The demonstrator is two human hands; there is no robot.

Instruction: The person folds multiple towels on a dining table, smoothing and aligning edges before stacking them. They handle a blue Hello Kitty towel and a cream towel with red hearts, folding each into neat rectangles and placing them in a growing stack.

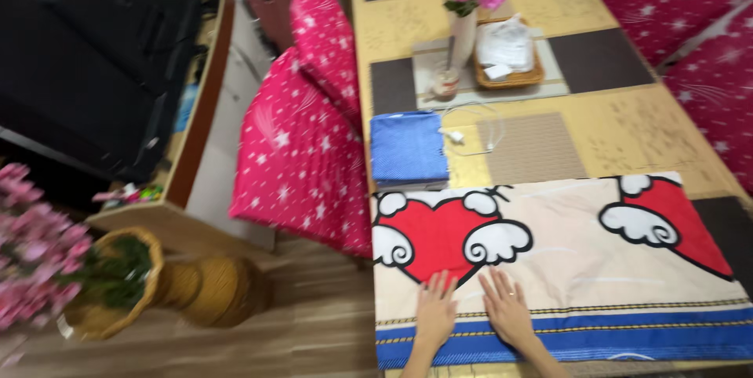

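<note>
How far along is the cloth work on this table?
Done: a blue folded cloth lies stacked at the table's left edge. In hand: the left hand and right hand press flat on the heart-print cloth, which is spread out. Left: that cloth shows no fold yet.

Your hands, left hand [436,309] beside right hand [507,307], lie flat on the cloth [596,268] covering the table [627,135]. Behind it sits a folded towel [408,149], the vase [463,33] farther back.
</note>
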